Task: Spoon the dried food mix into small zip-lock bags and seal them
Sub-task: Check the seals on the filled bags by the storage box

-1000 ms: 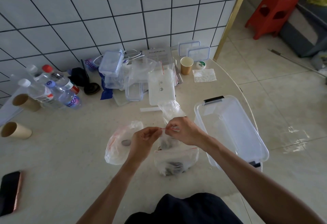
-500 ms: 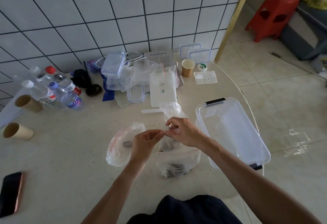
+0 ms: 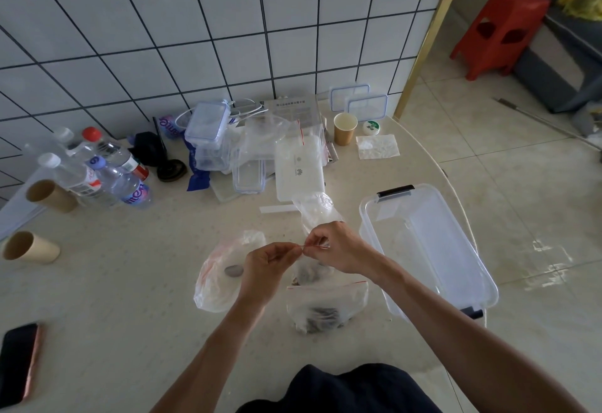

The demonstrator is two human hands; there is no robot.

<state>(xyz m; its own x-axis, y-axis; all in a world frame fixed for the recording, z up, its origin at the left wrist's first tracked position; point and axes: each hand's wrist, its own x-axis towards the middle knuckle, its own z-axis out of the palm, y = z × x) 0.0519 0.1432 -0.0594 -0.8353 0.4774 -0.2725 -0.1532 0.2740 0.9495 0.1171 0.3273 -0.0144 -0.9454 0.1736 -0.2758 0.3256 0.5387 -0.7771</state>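
Legible markings are few. At the left of the frame, a clear plastic water bottle with a purple label point(image 3: 134, 191) shows part of a word in white letters, apparently "me"; the remainder is hidden. Its pale purple cap point(image 3: 96, 161) carries the digit "6" or "9". A second purple label point(image 3: 169, 126) by the tiled wall shows similar letters. The white flat box point(image 3: 299, 168) at centre bears a small logo, too small to read. Printing on the grey box point(image 3: 290, 109) behind it is illegible.

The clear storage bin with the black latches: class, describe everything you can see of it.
The clear storage bin is a long translucent plastic tub with rounded corners and a thick rim. A black latch sits at its far end, another at its near end. It stands upright and lidless on the table's right edge, beside the right hand.
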